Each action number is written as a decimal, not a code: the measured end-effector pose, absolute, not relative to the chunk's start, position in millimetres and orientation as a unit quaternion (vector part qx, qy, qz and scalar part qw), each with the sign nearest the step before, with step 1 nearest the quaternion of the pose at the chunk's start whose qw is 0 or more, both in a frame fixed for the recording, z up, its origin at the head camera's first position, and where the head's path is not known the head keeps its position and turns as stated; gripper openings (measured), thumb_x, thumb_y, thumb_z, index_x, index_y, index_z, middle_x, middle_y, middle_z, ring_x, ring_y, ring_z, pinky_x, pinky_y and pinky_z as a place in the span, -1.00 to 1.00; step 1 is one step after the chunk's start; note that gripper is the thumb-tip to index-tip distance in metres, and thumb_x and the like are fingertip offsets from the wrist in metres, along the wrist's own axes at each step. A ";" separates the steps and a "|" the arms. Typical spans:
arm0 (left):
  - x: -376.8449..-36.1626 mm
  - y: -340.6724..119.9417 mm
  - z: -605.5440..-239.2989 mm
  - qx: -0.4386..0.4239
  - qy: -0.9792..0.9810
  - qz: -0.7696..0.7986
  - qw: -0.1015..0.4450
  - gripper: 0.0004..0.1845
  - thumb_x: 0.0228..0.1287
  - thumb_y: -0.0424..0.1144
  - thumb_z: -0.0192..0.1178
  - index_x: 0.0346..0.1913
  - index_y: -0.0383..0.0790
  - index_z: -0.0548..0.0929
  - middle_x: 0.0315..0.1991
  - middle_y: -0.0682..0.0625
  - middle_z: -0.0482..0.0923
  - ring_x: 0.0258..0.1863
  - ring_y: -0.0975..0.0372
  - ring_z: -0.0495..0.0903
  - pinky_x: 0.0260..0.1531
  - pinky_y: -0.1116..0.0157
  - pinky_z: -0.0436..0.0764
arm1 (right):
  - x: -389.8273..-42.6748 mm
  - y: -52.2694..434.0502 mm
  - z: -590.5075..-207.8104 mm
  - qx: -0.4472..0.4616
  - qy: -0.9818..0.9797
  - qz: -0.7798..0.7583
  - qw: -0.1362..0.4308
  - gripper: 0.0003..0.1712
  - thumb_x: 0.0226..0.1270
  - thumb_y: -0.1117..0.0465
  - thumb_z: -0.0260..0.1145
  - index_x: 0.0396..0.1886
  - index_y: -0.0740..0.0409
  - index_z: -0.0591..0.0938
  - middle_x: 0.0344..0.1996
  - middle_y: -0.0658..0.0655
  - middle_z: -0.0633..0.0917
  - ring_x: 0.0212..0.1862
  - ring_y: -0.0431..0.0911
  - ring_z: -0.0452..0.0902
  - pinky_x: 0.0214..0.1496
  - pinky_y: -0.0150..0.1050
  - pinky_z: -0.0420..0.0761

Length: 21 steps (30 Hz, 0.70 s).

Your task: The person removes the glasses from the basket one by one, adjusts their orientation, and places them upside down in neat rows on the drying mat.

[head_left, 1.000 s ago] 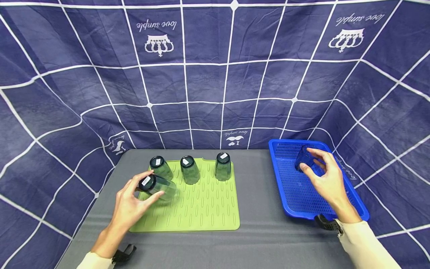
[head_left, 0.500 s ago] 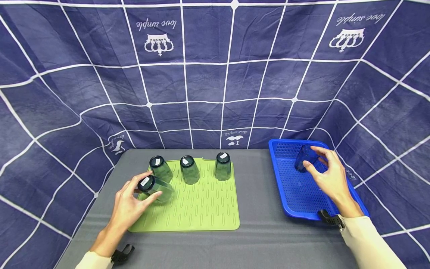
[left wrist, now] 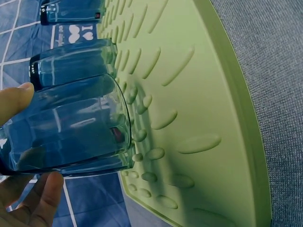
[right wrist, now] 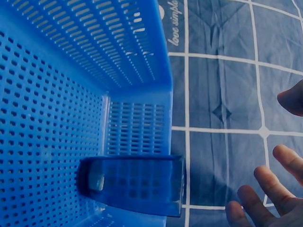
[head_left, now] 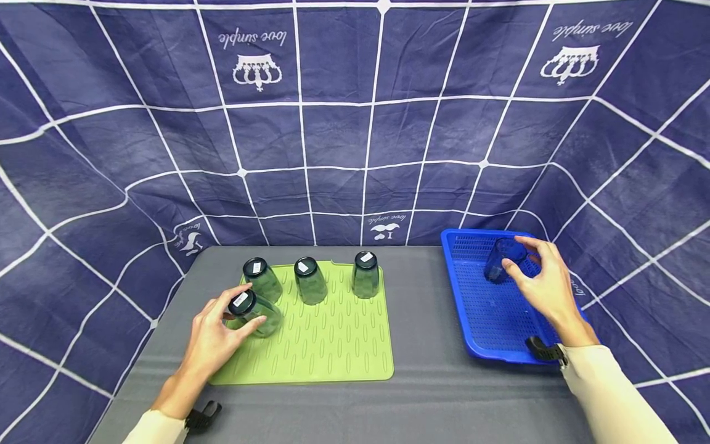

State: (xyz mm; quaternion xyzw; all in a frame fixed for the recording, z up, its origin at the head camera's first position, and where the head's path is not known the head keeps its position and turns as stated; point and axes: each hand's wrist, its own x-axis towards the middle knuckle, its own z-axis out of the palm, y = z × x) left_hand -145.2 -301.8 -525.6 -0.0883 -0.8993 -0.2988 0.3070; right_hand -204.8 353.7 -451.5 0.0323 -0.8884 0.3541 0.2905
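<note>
Left hand [head_left: 213, 336] grips tilted glass [head_left: 252, 311].

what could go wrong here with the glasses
The left hand holds a tilted glass close to the back-row glass on the green mat; setting it down carelessly might knock that neighbour. Its rim meets the mat's raised ribs, so it may sit unevenly or tip. The right hand is open beside the glass in the blue basket, not gripping it; a hasty grab could topple it against the basket wall.
</note>
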 end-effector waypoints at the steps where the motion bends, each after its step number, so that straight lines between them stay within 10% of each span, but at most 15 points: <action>1: -145.8 -302.1 -526.4 -0.089 -0.900 -0.297 0.306 -0.08 -0.11 -0.19 0.94 0.44 0.06 0.81 0.02 -0.20 0.91 -0.22 0.23 0.64 -0.20 0.46 0.61 | -206.0 354.8 -451.7 0.029 -0.890 0.354 0.287 -0.34 0.44 0.23 0.68 0.50 0.16 0.74 0.38 0.31 0.72 0.28 -0.74 0.29 0.33 -0.81 0.37; 11: -150.4 -303.6 -531.8 -0.089 -0.907 -0.285 0.298 -0.08 -0.08 -0.17 0.93 0.46 0.07 0.80 -0.02 -0.16 0.91 -0.26 0.13 0.65 -0.24 0.44 0.49 | -216.2 363.8 -454.0 0.007 -0.905 0.335 0.262 -0.33 0.53 0.14 0.62 0.55 0.16 0.71 0.43 0.39 0.68 0.40 0.23 0.61 0.27 -0.75 0.34; 21: -151.9 -305.4 -534.5 -0.094 -0.907 -0.281 0.299 -0.09 -0.08 -0.16 0.93 0.45 0.08 0.81 -0.06 -0.16 0.90 -0.28 0.13 0.63 -0.31 0.29 0.54 | -228.4 371.6 -456.4 -0.001 -0.911 0.328 0.250 -0.34 0.55 0.11 0.58 0.55 0.18 0.70 0.40 0.45 0.67 0.42 0.33 0.61 0.18 -0.72 0.26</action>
